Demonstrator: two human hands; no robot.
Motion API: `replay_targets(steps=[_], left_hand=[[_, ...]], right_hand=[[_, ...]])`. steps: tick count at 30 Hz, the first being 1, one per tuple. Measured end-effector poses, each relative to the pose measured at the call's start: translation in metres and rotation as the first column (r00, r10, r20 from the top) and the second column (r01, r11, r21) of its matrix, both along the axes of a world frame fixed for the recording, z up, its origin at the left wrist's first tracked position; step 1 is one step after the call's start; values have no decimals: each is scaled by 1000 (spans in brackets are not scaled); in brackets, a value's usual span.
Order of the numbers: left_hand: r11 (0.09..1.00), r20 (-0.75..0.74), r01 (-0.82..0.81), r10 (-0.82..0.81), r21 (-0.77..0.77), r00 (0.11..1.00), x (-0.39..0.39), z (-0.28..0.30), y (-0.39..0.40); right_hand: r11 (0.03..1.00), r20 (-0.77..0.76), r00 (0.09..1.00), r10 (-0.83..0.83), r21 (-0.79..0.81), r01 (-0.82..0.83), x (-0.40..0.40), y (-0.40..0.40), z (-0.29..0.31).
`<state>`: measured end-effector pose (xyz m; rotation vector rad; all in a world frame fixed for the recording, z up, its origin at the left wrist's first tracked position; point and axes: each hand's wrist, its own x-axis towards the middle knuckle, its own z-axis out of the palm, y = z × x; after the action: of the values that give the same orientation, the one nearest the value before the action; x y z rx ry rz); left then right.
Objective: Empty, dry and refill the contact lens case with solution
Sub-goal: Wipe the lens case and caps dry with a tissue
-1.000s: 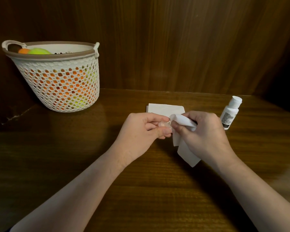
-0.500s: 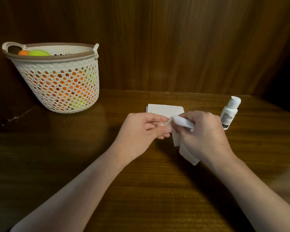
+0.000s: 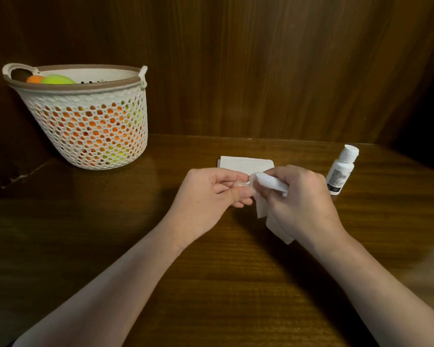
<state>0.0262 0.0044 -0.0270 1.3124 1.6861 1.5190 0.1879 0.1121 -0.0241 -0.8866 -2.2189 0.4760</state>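
**Drying the lens case, tissue pressed in**

Head view, now: left hand [image 3: 206, 196] pinching a small clear lens case [image 3: 243, 186] between thumb and fingertips, held just above the table [image 3: 110, 246]. Right hand [image 3: 301, 196] clenched round a white tissue [image 3: 268, 182], its wadded tip pushed against the case right at the pinch; loose tail of the tissue hanging below the right hand toward the tabletop. Just beyond the pinch, flat on the wood, a second folded tissue [image 3: 246, 164]. Well off to the right of the grip, upright and capped, the solution bottle [image 3: 341, 171]. Far to the left of the grip, a white mesh basket [image 3: 90, 126] with orange and yellow-green balls inside.

Against the earlier frames: both hands nudged slightly away from the body, the tissue tip worked closer onto the case, the hanging tail shorter and more tucked under the right hand (a wiping twist, most likely). Bottle, folded tissue and basket unmoved on the table.

Meaning for the task: emptying apparently done, drying under way, refill not yet begun. Whether the case is fully dry cannot be told, too small and mostly hidden by fingers.
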Motion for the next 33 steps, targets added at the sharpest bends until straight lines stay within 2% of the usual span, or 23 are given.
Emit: replay_targets(steps=[5,11,14,19,24,27,33], left_hand=[[1000,-10,3,-3,16,1000,-2,0,-2],[995,-30,-63,65,75,997,-1,-1,-2],[993,72,-83,77,88,994,2,-2,-2],[998,204,-36,24,57,979,-1,-4,-1],[996,221,-48,29,78,975,-3,-4,0],[994,247,-62,37,95,968,-8,-3,0],[998,459,-35,9,49,889,-10,-3,2]], right_hand=[[979,-38,992,122,-160,-127,3,3,1],[960,-115,993,34,-272,-65,1,2,2],[937,-149,988,34,-338,-84,-2,2,-3],[918,-254,965,70,-362,-162,-1,1,-5],[888,-288,953,96,-408,-213,-1,1,-5],[880,-315,947,56,-432,-196,-1,1,-3],[886,-414,909,45,-403,-227,4,1,3]])
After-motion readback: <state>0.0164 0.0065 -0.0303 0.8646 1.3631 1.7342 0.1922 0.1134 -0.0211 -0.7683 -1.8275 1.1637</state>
